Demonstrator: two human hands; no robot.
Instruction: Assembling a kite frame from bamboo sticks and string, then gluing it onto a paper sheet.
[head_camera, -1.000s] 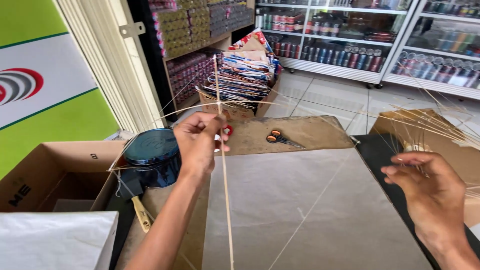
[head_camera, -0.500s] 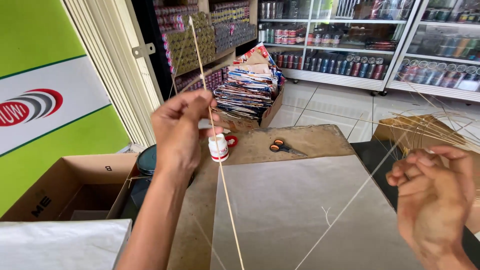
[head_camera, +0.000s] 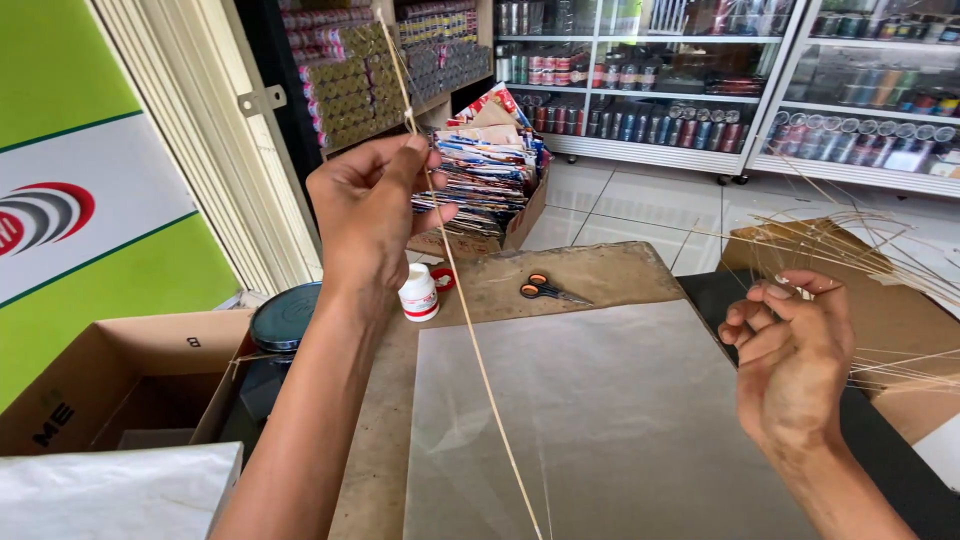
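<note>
Two hands raised over the worktop (head_camera: 600, 270): left hand (head_camera: 365, 215) pinching a thin stick (head_camera: 470, 340) between closed fingers (head_camera: 415, 150), slanting down across grey paper (head_camera: 600, 420); right hand (head_camera: 790, 355) curling loosely, holding nothing visible.

Left hand (head_camera: 370, 205) raised, fingers (head_camera: 412, 152) pinching a long thin bamboo stick (head_camera: 470, 340) slanting down over a grey sheet (head_camera: 620, 420) on the table (head_camera: 600, 272), right hand (head_camera: 790, 360) loosely curled beside loose sticks (head_camera: 880, 250), small white bottle (head_camera: 418, 292) and scissors (head_camera: 548, 290) beyond.
</note>
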